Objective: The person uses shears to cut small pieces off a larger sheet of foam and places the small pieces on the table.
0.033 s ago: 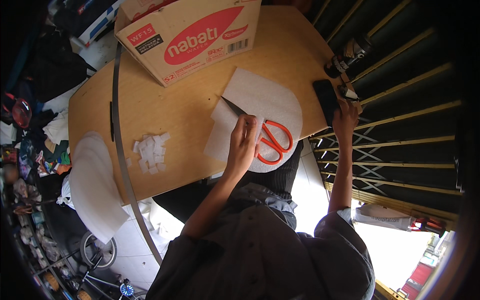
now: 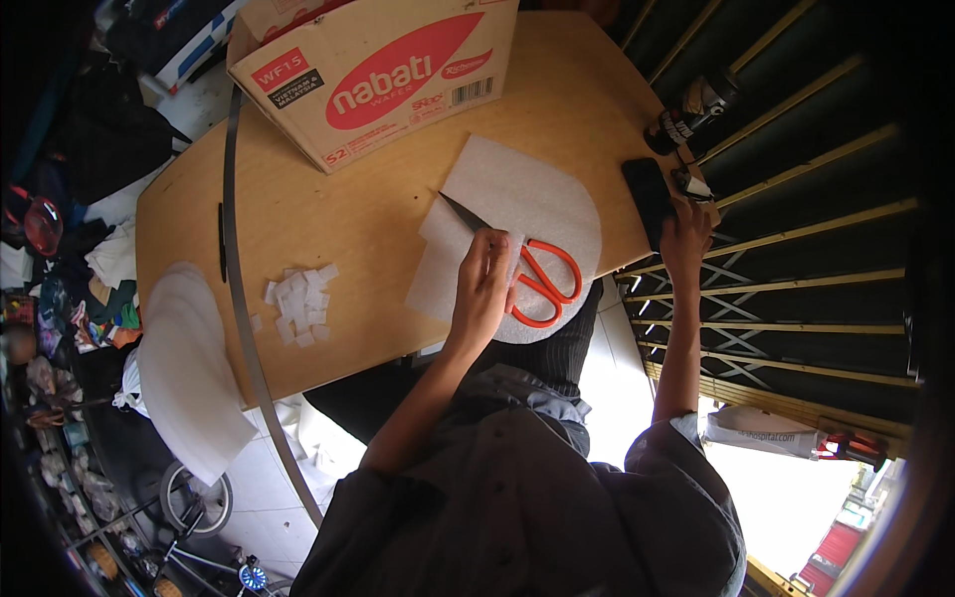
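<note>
A wooden table [image 2: 378,239] is observed, with a brown carton [image 2: 388,85] stood at its far side. A white foam sheet [image 2: 557,204] is laid partly over the near edge. Orange-handled scissors [image 2: 544,282] are rested on the sheet, partly covered by the left hand [image 2: 482,284]; its fingers are drawn together, contents indeterminable. The right hand [image 2: 686,239] is placed beside a black phone [image 2: 647,194], fingers slightly bent; hold cannot be told. Small white pieces [image 2: 298,303] are heaped at left.
</note>
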A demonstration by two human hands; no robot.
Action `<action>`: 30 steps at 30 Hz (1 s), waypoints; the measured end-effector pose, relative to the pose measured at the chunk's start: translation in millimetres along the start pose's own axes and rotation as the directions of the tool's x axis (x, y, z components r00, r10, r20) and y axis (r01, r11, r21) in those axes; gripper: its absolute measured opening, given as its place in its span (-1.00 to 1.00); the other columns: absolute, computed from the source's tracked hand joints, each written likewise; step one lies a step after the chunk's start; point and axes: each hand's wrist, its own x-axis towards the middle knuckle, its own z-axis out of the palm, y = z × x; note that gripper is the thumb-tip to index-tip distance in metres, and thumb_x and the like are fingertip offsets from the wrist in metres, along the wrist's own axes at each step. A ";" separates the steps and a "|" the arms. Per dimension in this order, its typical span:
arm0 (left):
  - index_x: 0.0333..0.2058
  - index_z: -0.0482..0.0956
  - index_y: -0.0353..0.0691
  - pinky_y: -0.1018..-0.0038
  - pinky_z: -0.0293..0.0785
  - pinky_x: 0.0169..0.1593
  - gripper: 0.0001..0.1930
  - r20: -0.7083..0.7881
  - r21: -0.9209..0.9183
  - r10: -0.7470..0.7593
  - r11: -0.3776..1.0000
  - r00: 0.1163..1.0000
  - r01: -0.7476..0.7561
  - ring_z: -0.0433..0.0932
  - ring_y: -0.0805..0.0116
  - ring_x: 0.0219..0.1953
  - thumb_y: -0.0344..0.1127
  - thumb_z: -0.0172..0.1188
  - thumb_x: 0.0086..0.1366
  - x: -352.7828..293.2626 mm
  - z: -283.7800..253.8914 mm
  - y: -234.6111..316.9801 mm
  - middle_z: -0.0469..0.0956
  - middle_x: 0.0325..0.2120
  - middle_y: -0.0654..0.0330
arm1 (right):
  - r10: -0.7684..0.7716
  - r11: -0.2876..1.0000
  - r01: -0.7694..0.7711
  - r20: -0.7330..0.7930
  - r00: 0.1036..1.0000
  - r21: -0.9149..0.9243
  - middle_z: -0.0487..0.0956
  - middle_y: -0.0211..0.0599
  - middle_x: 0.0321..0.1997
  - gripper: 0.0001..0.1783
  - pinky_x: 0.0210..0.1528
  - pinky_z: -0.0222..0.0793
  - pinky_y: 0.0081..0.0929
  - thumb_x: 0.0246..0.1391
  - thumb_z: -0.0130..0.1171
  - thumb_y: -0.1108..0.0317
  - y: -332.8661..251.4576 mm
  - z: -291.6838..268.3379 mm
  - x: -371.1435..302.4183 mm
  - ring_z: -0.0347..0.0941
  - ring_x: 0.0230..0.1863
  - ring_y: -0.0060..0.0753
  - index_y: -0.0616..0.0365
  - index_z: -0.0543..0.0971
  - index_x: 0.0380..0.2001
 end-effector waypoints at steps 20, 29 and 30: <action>-0.15 0.47 -0.28 0.56 0.20 -0.46 -0.82 -0.181 0.333 0.229 0.929 0.957 -0.159 0.24 0.61 -0.53 -0.28 0.01 0.49 -35.3 -60.0 -10.6 0.38 -0.55 0.34 | -0.336 0.536 -0.026 0.242 0.910 0.844 0.64 -0.09 -0.19 -0.79 -0.22 0.57 -0.37 0.13 0.13 0.65 -155.9 -88.6 -97.0 0.67 -0.25 -0.21 0.28 0.57 -0.15; -0.10 0.47 -0.28 0.48 0.31 -0.45 -0.81 -0.122 0.432 0.182 0.895 0.976 -0.113 0.37 0.54 -0.54 -0.29 -0.01 0.49 -11.3 -65.4 -16.4 0.43 -0.52 0.23 | -0.437 0.793 0.270 0.201 0.877 0.545 0.51 -0.11 0.05 -0.52 0.18 0.36 -0.11 0.00 0.36 0.35 -158.0 -83.1 -99.3 0.41 0.15 -0.01 0.10 0.53 0.03; -0.09 0.48 -0.28 0.47 0.34 -0.44 -0.80 -0.105 0.416 0.127 0.907 0.986 -0.073 0.39 0.52 -0.54 -0.29 -0.02 0.50 -7.3 -65.9 -9.3 0.44 -0.50 0.22 | -0.448 0.844 0.320 0.238 0.862 0.431 0.41 -0.15 0.15 -0.33 0.27 0.19 -0.05 -0.07 0.42 0.22 -159.8 -72.5 -105.9 0.25 0.24 0.01 0.00 0.46 0.15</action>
